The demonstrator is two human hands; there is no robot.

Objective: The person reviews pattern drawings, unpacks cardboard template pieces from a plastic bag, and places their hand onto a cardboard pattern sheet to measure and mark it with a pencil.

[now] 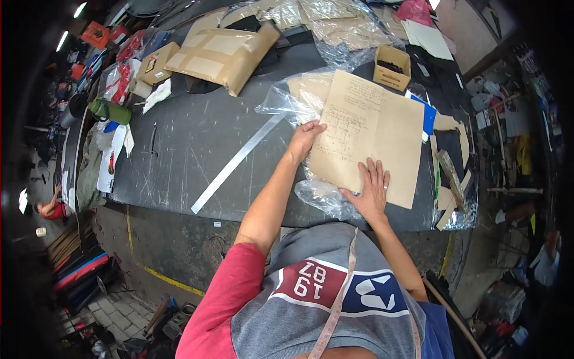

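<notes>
A large brown paper sheet (388,143) with handwriting and a drawn table on its left half lies over clear plastic film (329,197) on the dark worktable. My left hand (306,140) grips the sheet's left edge, thumb on top and fingers curled. My right hand (372,190) rests flat on the sheet's lower part with its fingers spread. A metal ruler (238,163) lies diagonally to the left of my left hand. A measuring tape (339,287) hangs down over my shirt.
A taped brown parcel (221,57), a small cardboard box (392,67) with dark pieces, and plastic-wrapped sheets line the far side. A green bottle (109,112) lies at the left. Cardboard offcuts (448,176) lie at the right. A person in red (52,208) is far left.
</notes>
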